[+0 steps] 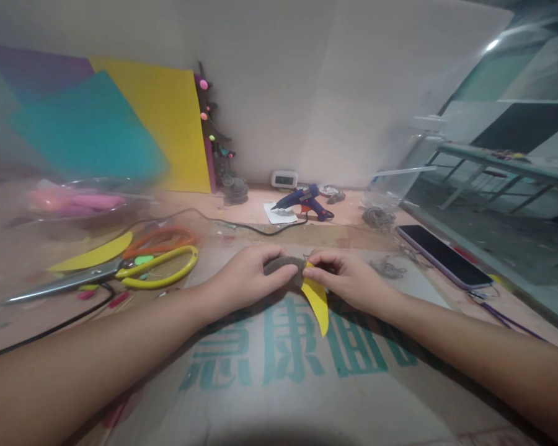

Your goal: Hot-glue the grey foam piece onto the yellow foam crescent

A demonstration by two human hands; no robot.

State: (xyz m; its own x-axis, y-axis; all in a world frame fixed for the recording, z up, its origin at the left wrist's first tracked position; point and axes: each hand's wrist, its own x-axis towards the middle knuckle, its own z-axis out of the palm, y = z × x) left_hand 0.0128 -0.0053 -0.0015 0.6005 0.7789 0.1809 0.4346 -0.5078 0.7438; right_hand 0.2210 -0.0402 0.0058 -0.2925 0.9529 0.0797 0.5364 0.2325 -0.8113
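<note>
My left hand [255, 275] is closed on a grey-brown curved piece [283, 265], thumb in front and fingers behind. Close beside it, my right hand [339, 275] pinches the top of a yellow curved strip [317, 303] whose pointed end hangs down. The strip's upper end meets the right end of the grey-brown piece; whether they are joined is hidden by the fingers. Both hands are above a pale sheet [279, 396] with large green characters.
Scissors [162, 269] and a yellow paper piece [97, 253] lie left. A blue glue gun [302, 199] rests behind the hands, its cable running left. A phone [444, 255] lies right, near grey yarn [388, 267]. Coloured sheets [162, 124] lean at back left.
</note>
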